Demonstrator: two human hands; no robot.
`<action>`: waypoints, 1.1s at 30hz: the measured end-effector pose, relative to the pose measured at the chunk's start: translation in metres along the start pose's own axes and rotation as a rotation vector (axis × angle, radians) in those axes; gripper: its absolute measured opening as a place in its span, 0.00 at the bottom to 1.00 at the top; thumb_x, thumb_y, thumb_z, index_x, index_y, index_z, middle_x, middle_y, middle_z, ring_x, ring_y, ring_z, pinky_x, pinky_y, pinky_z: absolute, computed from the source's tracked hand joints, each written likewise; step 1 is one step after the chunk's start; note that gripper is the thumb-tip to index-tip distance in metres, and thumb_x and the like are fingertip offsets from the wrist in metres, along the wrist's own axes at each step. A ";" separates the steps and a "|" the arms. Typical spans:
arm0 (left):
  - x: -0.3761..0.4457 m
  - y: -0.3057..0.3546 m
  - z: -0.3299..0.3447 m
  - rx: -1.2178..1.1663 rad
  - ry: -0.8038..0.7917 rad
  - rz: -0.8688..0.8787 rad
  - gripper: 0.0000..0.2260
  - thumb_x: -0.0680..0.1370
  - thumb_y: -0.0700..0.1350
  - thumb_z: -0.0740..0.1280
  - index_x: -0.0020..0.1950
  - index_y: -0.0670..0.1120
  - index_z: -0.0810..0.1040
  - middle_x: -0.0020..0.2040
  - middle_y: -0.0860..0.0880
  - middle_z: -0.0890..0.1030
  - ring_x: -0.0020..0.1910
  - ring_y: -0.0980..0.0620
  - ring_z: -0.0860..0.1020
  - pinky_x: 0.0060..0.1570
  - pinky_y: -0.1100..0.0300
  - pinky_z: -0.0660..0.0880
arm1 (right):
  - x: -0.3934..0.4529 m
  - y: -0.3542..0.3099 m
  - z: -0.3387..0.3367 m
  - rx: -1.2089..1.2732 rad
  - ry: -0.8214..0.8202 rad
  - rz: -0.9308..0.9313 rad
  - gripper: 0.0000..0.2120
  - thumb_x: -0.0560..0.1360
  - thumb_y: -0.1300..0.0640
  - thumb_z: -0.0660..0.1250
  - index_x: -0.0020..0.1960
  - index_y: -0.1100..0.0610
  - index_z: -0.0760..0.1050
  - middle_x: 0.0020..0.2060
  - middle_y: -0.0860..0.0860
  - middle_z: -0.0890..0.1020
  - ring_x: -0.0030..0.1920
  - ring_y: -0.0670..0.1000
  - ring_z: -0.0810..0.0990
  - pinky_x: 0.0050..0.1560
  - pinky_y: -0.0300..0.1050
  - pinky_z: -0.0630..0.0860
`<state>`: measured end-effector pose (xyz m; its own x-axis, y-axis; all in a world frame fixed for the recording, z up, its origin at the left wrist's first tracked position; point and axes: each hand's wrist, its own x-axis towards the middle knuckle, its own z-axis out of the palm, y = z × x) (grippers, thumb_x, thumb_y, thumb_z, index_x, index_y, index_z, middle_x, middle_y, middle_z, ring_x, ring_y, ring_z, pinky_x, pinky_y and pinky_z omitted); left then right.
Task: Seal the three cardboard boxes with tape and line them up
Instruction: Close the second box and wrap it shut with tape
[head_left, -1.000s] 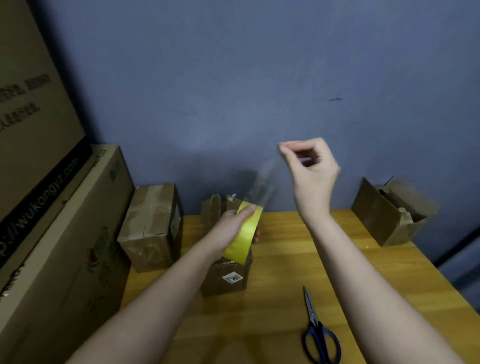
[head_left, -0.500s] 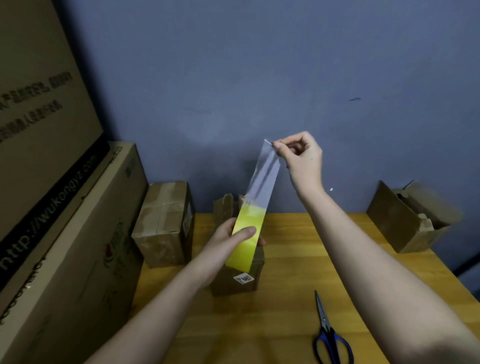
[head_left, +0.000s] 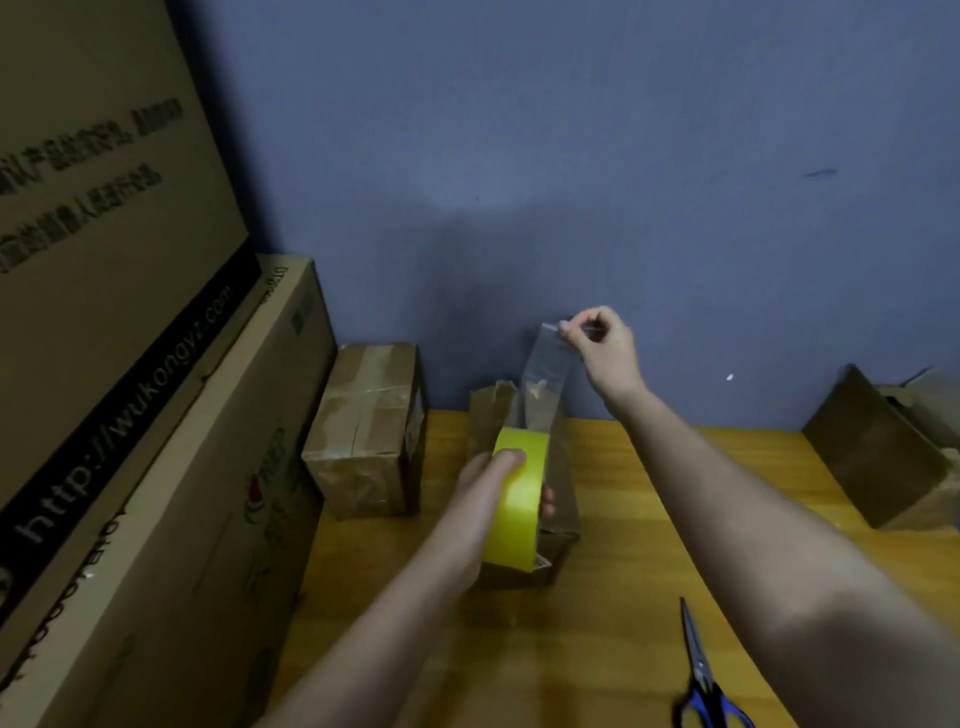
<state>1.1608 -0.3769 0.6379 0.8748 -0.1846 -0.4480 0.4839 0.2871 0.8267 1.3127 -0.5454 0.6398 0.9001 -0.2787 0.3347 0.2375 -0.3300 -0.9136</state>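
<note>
Yellow tape roll (head_left: 514, 499) — clear strip (head_left: 543, 384) drawn above open box (head_left: 558, 499).

Left hand (head_left: 493, 483): forearm extended forward, fingers curled around the yellow tape roll (head_left: 517, 499). Right hand (head_left: 602, 345): raised higher, thumb and forefinger pinching the end of the clear tape strip (head_left: 543, 384).

The room was dim and the picture soft. A dark shadow fell on the blue wall (head_left: 571, 156) behind the hands. Wide-angle bending curved the big boxes (head_left: 130, 364) at left, their print blurred.
</note>
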 end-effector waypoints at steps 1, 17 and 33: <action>0.002 0.000 -0.001 -0.010 0.011 0.000 0.10 0.79 0.44 0.62 0.55 0.39 0.75 0.33 0.40 0.81 0.30 0.46 0.80 0.41 0.54 0.76 | 0.000 0.010 0.002 0.017 -0.021 0.037 0.11 0.73 0.66 0.71 0.37 0.54 0.73 0.34 0.50 0.76 0.35 0.39 0.74 0.41 0.32 0.71; 0.040 -0.003 0.003 0.039 0.042 -0.157 0.11 0.79 0.47 0.61 0.52 0.40 0.76 0.31 0.41 0.81 0.27 0.48 0.80 0.37 0.56 0.77 | -0.027 0.108 0.055 0.175 0.040 0.252 0.09 0.78 0.66 0.64 0.42 0.56 0.68 0.34 0.48 0.78 0.34 0.36 0.78 0.39 0.32 0.72; 0.045 -0.017 0.010 -0.082 0.118 -0.131 0.15 0.70 0.47 0.67 0.53 0.41 0.77 0.31 0.41 0.80 0.28 0.45 0.78 0.40 0.53 0.73 | -0.023 0.118 0.067 0.092 0.097 0.348 0.10 0.78 0.62 0.65 0.41 0.53 0.67 0.36 0.44 0.79 0.37 0.38 0.78 0.39 0.29 0.72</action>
<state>1.1920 -0.3992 0.6068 0.7986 -0.1148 -0.5908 0.5898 0.3443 0.7305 1.3444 -0.5178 0.5094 0.8950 -0.4457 0.0169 -0.0409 -0.1197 -0.9920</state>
